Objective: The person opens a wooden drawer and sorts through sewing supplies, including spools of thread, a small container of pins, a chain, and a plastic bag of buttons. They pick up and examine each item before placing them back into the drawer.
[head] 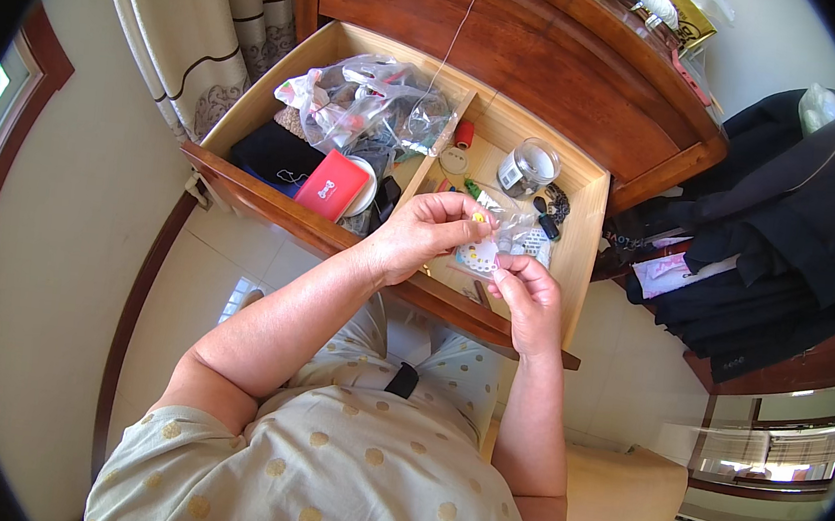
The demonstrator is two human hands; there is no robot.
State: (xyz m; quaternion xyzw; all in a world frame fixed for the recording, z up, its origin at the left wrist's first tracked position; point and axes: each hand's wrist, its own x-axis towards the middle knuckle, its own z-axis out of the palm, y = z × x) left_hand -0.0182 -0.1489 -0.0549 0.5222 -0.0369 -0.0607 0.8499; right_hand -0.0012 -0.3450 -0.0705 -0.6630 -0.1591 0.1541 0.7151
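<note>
Between my two hands is a small clear plastic packet (476, 257) with a white scalloped card and yellow bits in it. My left hand (432, 228) pinches its upper edge between thumb and fingers. At the lower right edge, the fingertips of my right hand (531, 298) grip it. Both hands are over the right compartment of a pulled-out wooden drawer (588, 224). Just beyond them lie a clear jar (529, 167) with dark contents, a red thread spool (464, 134), a dark small bottle (546, 220) and a dark beaded string (559, 202).
A wooden divider (440, 138) splits the drawer. Its left compartment holds a clear plastic bag (365, 101) of mixed things, a red wallet-like case (333, 185) and black cloth (271, 150). A curtain (191, 28) hangs at the left. Dark clothes (768, 219) are piled at the right.
</note>
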